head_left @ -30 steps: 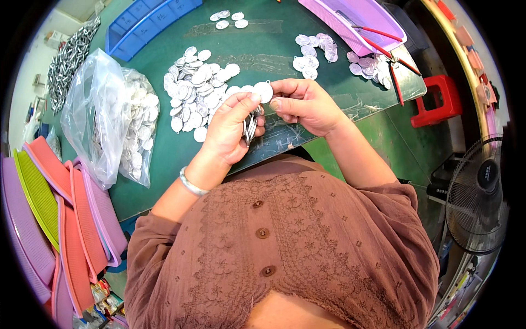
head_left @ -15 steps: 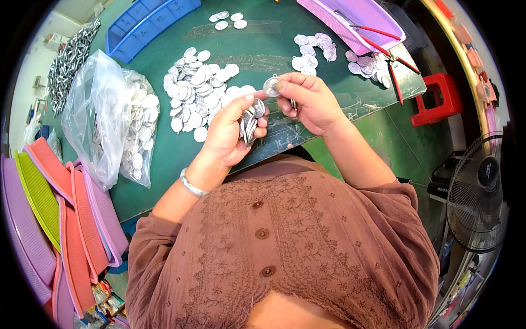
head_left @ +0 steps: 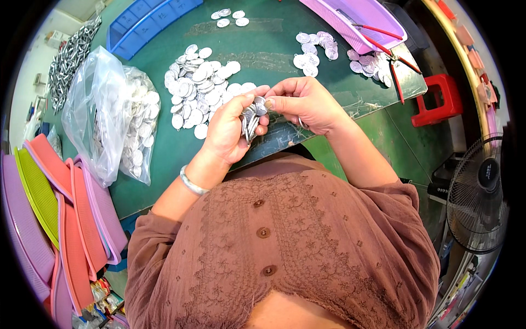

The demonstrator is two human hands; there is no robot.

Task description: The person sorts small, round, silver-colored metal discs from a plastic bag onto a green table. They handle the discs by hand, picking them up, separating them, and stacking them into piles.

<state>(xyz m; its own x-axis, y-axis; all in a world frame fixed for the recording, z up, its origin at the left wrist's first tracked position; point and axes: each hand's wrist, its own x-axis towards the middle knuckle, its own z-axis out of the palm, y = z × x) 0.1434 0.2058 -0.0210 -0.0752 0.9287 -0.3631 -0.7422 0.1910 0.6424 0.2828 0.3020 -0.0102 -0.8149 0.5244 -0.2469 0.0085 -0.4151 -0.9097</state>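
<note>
**Bench inventory: silver discs, sorted by hand**

Far left of the frame: stacked plastic trays (head_left: 66, 219), pink, green and lilac, stood on edge, probably to save room. Upper left: a heap of metal chain parts (head_left: 68, 52). Beside it, a clear plastic bag (head_left: 118, 118) of discs lay slumped on the green surface (head_left: 263, 38).

Centre: a loose pile of silver discs (head_left: 200, 82) lay within easy reach of the hands. The left hand (head_left: 230, 129) had its grip closed round a fanned stack of discs (head_left: 250, 118), apparently held as a ready supply. The right hand (head_left: 307, 101) pinched a single disc (head_left: 260, 105) between thumb and fingertips, touching the stack's top.

Half a second earlier the hands sat slightly higher in the frame; a second earlier the disc was held flatter.

Right: a smaller disc pile (head_left: 315, 52), red-handled pliers (head_left: 397, 79), a lilac tray (head_left: 364, 16), a red stool (head_left: 438, 98), a floor fan (head_left: 482, 197).
</note>
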